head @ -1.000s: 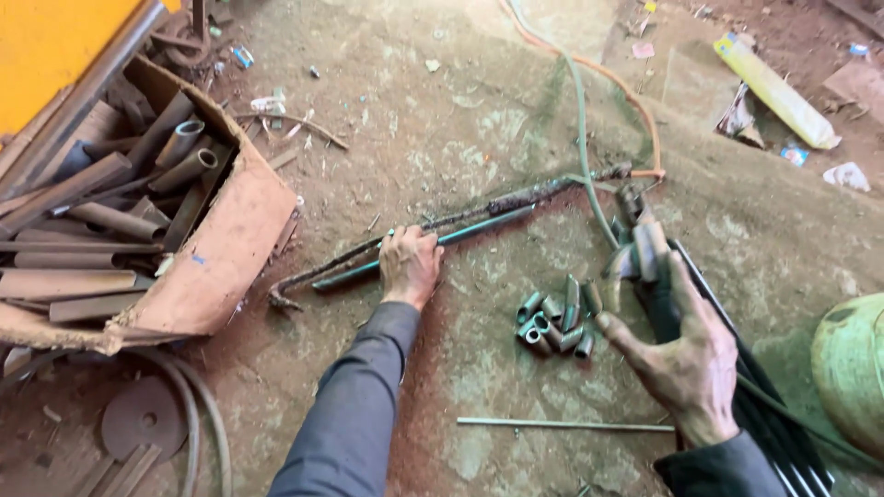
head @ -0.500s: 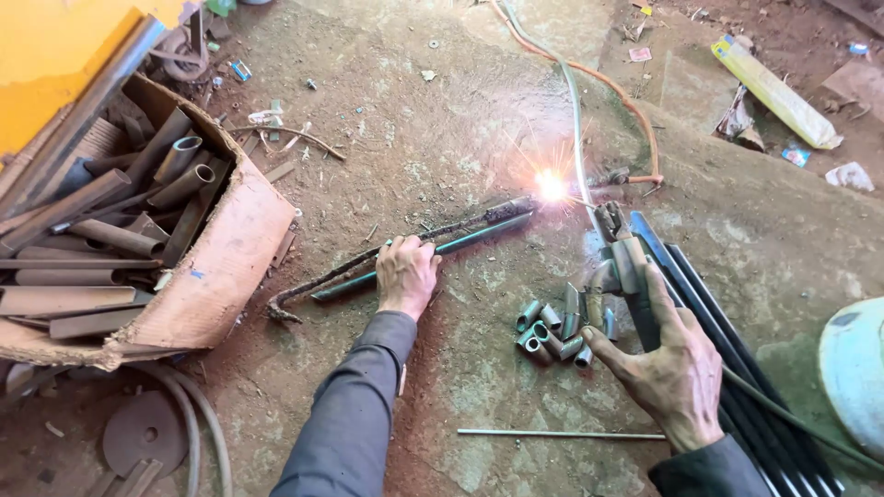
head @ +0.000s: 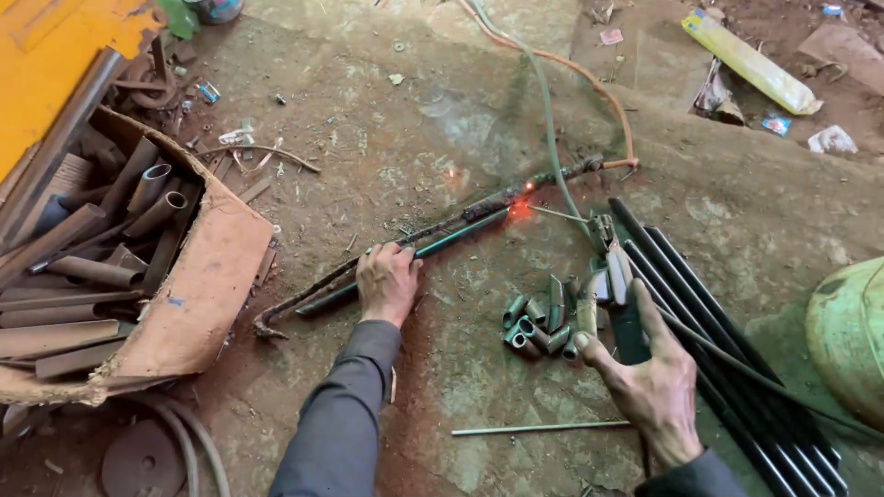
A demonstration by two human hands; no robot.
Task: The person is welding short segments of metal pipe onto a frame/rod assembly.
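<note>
A red-hot weld spot [head: 521, 208] glows where a thin dark tube [head: 405, 260] lies against a rusty ribbed bar [head: 442, 228] on the concrete workshop floor [head: 387, 129], near the centre of the frame. The left hand [head: 387, 282] presses flat, fingers spread, on tube and bar at seven o'clock from the glow. At four o'clock from it, the right hand [head: 656, 382] is clamped around an electrode holder [head: 615, 276], whose rod [head: 558, 214] reaches toward the glow. The two hands are well apart. Between them sits a heap of short cut tube pieces [head: 543, 322]; a loose welding rod [head: 539, 428] lies at six o'clock. Long black tubes [head: 727, 322] run beside the right hand. At nine o'clock, a torn cardboard box [head: 198, 285] holds rusty pipe offcuts [head: 101, 239]. Cables [head: 552, 83] trail off at twelve o'clock.
</note>
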